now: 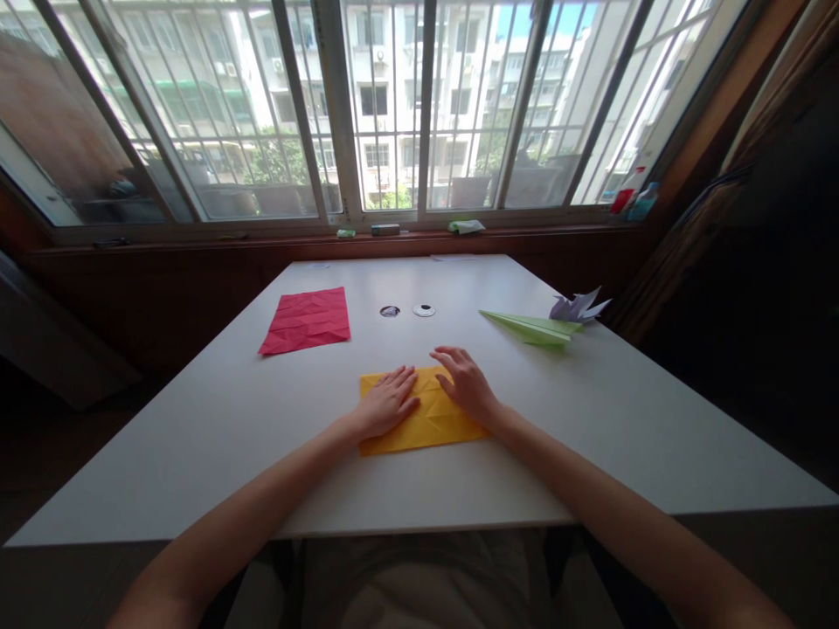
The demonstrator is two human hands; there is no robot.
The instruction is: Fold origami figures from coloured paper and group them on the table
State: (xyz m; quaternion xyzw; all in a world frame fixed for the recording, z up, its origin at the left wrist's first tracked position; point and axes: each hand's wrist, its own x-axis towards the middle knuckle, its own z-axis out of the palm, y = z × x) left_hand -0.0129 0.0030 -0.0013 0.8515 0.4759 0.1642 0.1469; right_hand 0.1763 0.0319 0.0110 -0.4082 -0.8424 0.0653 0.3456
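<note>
Yellow paper [440, 425], rectangular and creased, under left fingers [402, 381]

This looks like a room in a home, most likely an upper-floor flat. A wide sliding window [348, 114] with metal bars [394, 87] fills the far side, and through it stands a pale apartment block [367, 79] with air-conditioner units [379, 56] on its wall. Small household items line the brown sill [275, 245], among them a red bottle [622, 201] and a blue bottle [643, 203] in the right corner. A gathered curtain [764, 105] hangs at the right. The white worktop [216, 437] has two round holes like a desk's, yet the creased yellow paper [429, 426] on it suits a home. The room's edges are too dark to read surely.
</note>
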